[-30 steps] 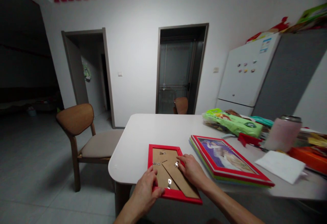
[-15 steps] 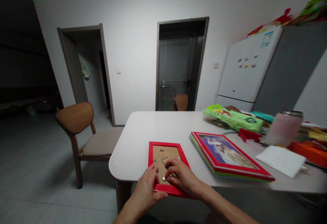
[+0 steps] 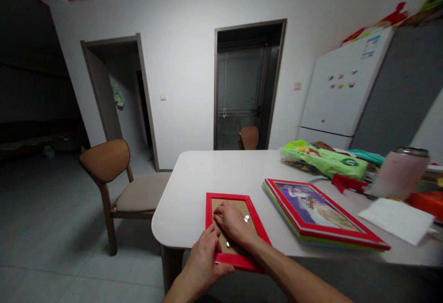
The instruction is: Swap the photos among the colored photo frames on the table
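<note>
A red picture frame [image 3: 256, 222] lies face down near the front edge of the white table [image 3: 214, 174], its brown backing board with small metal clips facing up. My left hand [image 3: 206, 259] grips the frame's near left corner, thumb on the red edge. My right hand [image 3: 233, 220] lies on the backing board towards its far left part, fingers curled and pressed down on it. To the right lies a stack of framed pictures [image 3: 321, 213], a red one on top, face up.
A green packet [image 3: 323, 157], a pink flask [image 3: 399, 174], a white cloth [image 3: 398, 217] and an orange box [image 3: 425, 199] crowd the table's right side. A wooden chair [image 3: 117, 178] stands left of the table. A white fridge [image 3: 342, 91] is behind.
My right hand has slid from the backing's right side across to its far left part. My left hand stays on the near left corner. The view has shifted slightly.
</note>
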A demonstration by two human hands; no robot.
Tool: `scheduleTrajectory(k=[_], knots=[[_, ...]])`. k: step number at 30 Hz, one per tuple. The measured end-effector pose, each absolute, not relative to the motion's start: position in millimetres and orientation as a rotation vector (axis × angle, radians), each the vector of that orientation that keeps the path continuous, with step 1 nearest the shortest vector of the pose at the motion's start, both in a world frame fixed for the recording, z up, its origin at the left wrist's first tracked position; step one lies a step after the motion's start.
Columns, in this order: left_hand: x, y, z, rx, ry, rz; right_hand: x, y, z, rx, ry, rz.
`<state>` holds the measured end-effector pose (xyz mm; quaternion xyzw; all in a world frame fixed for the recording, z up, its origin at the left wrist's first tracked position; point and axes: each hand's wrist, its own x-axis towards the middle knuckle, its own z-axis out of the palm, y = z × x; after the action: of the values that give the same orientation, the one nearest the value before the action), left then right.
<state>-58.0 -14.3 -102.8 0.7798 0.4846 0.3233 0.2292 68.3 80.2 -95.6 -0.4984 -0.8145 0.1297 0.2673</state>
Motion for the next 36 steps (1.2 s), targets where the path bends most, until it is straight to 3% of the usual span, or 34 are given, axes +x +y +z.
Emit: scheduleTrajectory(k=[21,30,36], knots=[[-47,-15,-104,1.978,1.358,0.943,131,39,-73,-1.55,-2.143,0.321],[-58,12,-83,1.382,1.26,1.434,104,23,-22,-1.406,-2.151,0.258],[-121,16,-88,1.23,1.407,1.457,126,30,-46,-1.471,-2.087,0.288]])
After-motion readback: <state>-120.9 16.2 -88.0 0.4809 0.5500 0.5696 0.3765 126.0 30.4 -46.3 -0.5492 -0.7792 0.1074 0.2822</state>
